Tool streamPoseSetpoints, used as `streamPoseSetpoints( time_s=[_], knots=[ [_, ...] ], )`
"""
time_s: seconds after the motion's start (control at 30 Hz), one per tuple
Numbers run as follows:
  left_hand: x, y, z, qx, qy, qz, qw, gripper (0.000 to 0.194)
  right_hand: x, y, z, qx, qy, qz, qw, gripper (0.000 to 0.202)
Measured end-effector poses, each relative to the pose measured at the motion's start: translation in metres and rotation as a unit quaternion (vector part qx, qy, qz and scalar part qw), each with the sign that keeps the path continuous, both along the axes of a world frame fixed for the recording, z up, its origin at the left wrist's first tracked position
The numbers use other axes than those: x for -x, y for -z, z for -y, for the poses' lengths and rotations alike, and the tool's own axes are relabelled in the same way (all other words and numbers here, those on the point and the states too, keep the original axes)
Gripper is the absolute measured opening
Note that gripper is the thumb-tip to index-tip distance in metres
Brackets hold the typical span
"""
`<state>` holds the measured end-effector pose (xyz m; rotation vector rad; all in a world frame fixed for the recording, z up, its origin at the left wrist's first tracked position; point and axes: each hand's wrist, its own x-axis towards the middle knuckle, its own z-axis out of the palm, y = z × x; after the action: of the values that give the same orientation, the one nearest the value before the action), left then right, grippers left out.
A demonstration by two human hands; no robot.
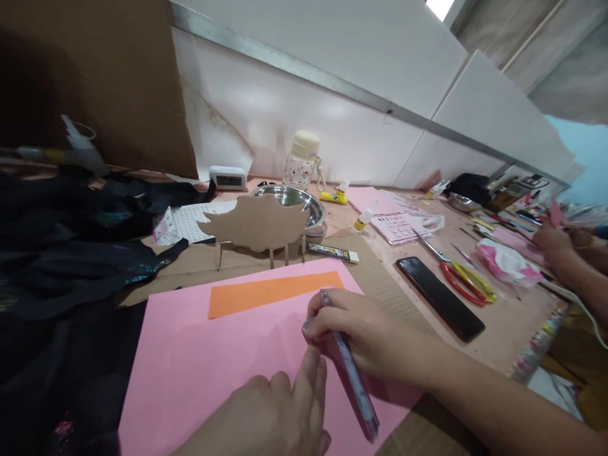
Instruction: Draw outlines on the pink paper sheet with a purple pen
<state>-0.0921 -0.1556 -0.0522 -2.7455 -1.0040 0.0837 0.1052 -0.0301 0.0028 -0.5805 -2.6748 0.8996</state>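
A large pink sheet (190, 354) lies in front of me, with an orange strip (266, 295) across its upper part. My right hand (356, 329) rests on the pink sheet, a patterned pen (351, 367) held between its fingers and slanting down to the right. Its thumb and forefinger also pinch a small greyish thing that I cannot make out. Beside it, my left hand (270, 411) lies on the sheet with its fingers stretched out, the fingertips close to the right hand. Behind the sheet stands a brown cardboard cutout (261, 225) with thin legs.
A metal bowl (317, 218), a clear bottle (299, 168) and a small clock (228, 178) stand near the wall. Right of the sheet lie a phone (439, 297) and red-yellow scissors (468, 282). Black fabric (61, 266) covers the left. Another person's hands (553, 240) are at far right.
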Motion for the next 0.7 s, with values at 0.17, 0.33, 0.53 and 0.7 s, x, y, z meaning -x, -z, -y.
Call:
streamPoseSetpoints(
  time_s=[0.17,0.33,0.53,0.7],
  knots=[
    [-0.002,-0.001,0.001,-0.015,-0.019,0.006,1.000,0.056,0.001,-0.001,0.002,-0.008,0.054,0.031,0.998,0.018],
    [-0.002,-0.003,0.001,-0.032,-0.010,-0.006,0.999,0.055,-0.011,-0.002,-0.003,-0.053,0.084,0.070,0.993,0.026],
    [-0.004,-0.004,-0.001,-0.041,-0.010,-0.005,0.999,0.053,-0.009,-0.003,-0.001,-0.047,0.030,0.052,0.997,0.015],
    [-0.001,-0.005,0.000,-0.074,-0.018,0.049,0.996,0.051,-0.010,-0.003,0.000,-0.055,0.085,0.059,0.993,0.022]
  ],
)
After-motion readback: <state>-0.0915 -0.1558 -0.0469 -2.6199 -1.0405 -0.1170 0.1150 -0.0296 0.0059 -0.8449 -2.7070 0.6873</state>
